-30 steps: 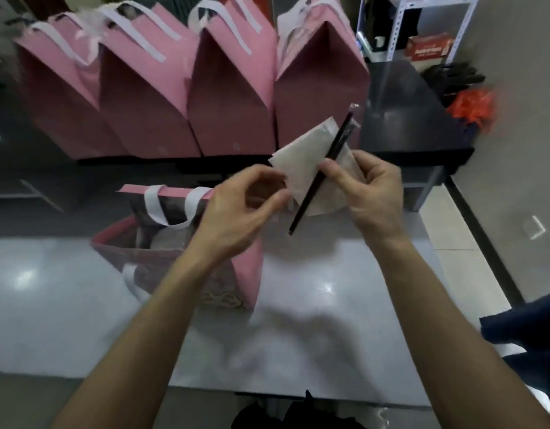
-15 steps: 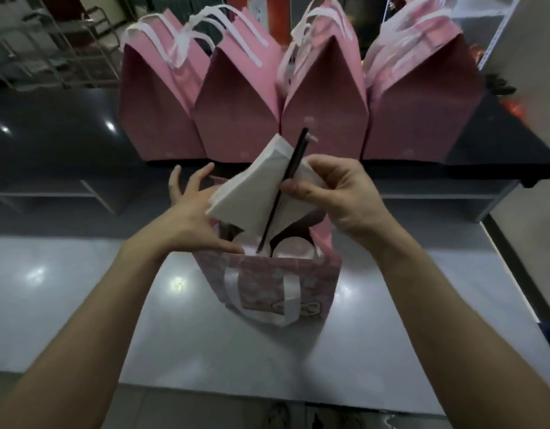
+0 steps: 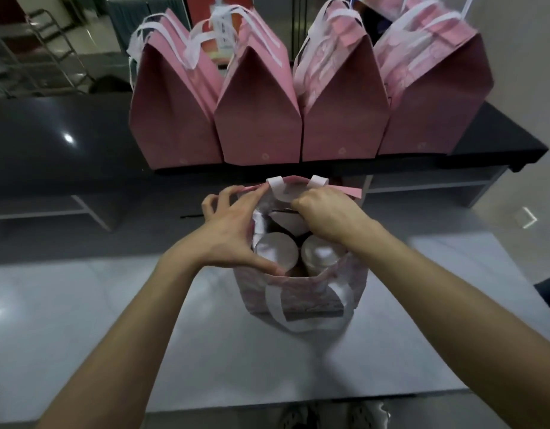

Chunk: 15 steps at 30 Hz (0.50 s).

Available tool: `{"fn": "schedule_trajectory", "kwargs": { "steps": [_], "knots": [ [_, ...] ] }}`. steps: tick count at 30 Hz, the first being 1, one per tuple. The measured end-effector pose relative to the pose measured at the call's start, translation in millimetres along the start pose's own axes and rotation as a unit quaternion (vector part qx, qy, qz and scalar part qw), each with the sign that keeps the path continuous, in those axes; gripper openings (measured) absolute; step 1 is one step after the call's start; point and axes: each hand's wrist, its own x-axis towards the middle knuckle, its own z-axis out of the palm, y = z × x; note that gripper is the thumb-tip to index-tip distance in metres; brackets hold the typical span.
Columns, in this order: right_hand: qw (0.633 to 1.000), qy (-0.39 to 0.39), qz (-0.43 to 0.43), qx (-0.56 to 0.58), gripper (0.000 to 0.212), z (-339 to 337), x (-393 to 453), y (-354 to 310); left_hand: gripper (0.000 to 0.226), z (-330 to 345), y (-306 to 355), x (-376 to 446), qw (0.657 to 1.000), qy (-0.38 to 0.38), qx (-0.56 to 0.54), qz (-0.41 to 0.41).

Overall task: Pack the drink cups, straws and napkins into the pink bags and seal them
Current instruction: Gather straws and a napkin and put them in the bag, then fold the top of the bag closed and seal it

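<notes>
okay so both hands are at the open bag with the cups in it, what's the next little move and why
Probably let go of the napkin and draw the right hand out. Two cups already sit inside the open bag, the napkin lies tucked behind them, and the left hand holds the rim, so closing the top looks next.

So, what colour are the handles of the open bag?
White; the handles show best in the head view, on the pink bag.
</notes>
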Motion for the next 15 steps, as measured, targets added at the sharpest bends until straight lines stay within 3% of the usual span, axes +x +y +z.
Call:
{"fn": "schedule_trajectory", "kwargs": {
  "steps": [3, 7, 9, 13, 15],
  "knots": [
    [0.997, -0.022, -0.007, -0.073, 0.020, -0.8, 9.6, -9.4, 0.154, -2.6, 3.7, 0.4, 1.000, 0.009, -0.007, 0.016],
    [0.996, -0.021, 0.017, -0.090, 0.019, -6.4, 14.6, -14.9, 0.132, -5.1, 2.4, -2.5, 0.997, 0.053, 0.021, 0.054],
    [0.998, -0.036, 0.050, -0.031, 0.016, -11.8, 10.7, -13.6, 0.114, -5.2, -1.8, -3.7, 0.992, 0.088, 0.044, 0.074],
    [0.989, -0.069, 0.057, 0.114, 0.033, -15.0, -7.4, -10.1, 0.071, -4.0, -9.0, -5.7, 0.987, 0.124, 0.047, 0.092],
    [0.966, -0.012, 0.076, 0.247, 0.035, -17.7, -24.8, -3.1, 0.057, -1.4, -11.9, -8.9, 0.982, 0.151, 0.038, 0.105]
  ]
}}
